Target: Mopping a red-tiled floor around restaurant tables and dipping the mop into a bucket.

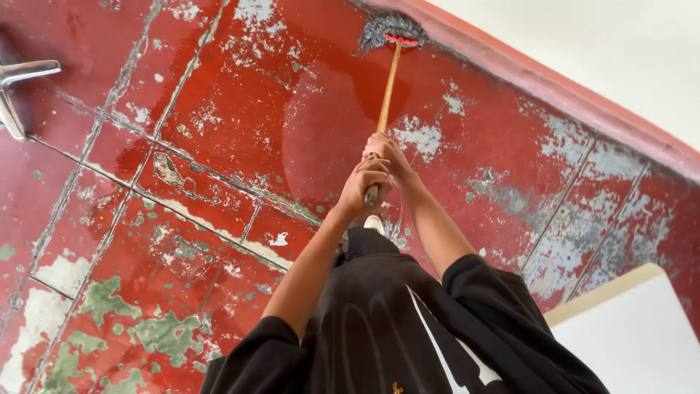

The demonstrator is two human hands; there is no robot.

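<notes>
A mop with a wooden handle (387,87) and a grey string head (390,31) on a red clip reaches forward across the red floor. The mop head rests by the raised red kerb at the foot of the wall. My right hand (386,151) grips the handle further along. My left hand (367,182) holds it just behind, near the handle's end. Both arms come out of short black sleeves. A darker, glossy wet patch (328,131) lies on the floor beside the handle.
The floor (182,219) is red-painted tile, badly worn, with grey, white and green patches. A red kerb (554,87) runs below a white wall (620,51). A metal leg (22,76) sticks in at the upper left. A white surface (634,343) is at the lower right.
</notes>
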